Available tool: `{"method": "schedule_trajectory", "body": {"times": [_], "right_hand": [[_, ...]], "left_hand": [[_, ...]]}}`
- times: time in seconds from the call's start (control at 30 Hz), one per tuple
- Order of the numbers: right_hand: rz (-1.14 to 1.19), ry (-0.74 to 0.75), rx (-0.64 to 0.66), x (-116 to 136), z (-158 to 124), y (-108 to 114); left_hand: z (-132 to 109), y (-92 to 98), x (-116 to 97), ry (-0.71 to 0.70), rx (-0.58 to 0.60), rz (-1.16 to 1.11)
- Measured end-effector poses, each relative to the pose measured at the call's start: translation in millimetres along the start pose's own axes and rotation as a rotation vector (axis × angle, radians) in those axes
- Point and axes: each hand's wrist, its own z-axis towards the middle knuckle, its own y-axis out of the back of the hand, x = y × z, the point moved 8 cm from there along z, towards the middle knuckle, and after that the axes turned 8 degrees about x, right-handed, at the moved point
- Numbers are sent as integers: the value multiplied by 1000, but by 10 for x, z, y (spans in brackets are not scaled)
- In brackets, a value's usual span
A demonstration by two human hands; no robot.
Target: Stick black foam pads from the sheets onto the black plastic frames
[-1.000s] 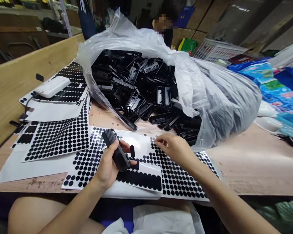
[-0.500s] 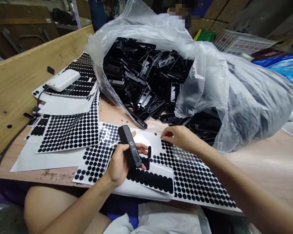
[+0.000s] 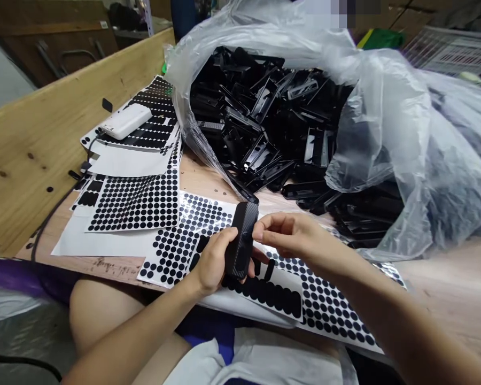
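Observation:
My left hand (image 3: 216, 256) grips a long black plastic piece (image 3: 238, 259) with a carbon-weave pattern, tilted over the sheets. Oblong black stickers (image 3: 270, 270) stick out by the fingers of that hand. At the upper right side of the piece, my right hand (image 3: 282, 232) pinches thumb and forefinger together on a small round black sticker (image 3: 247, 235), which touches or nearly touches the piece; the fingertips partly hide it. Below both hands lie a strip of oblong black stickers (image 3: 274, 297) and a white sheet of round black stickers (image 3: 328, 302).
Behind the hands, a large clear plastic bag (image 3: 404, 123) spills many black plastic pieces (image 3: 260, 117). More sticker sheets (image 3: 140, 200) are stacked at left, under a white power bank (image 3: 126, 120) with a black cable (image 3: 48, 216). A wooden board (image 3: 64, 101) edges the table's left side.
My right hand has moved left from the sticker sheet to the black piece. My left hand has turned the piece, showing its woven side. The view has swung slightly right.

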Motion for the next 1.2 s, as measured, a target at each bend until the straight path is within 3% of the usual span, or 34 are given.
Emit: {"method": "schedule_trajectory", "body": {"times": [0.53, 0.93, 1.2], "right_hand": [[-137, 77, -24, 103, 7, -99], [-462, 130, -99, 236, -53, -82], [-575, 301, -307, 315, -107, 70]], "left_hand": [[7, 71, 53, -28, -33, 22], [4, 91, 89, -26, -19, 21], [-24, 40, 27, -7, -28, 36]]}}
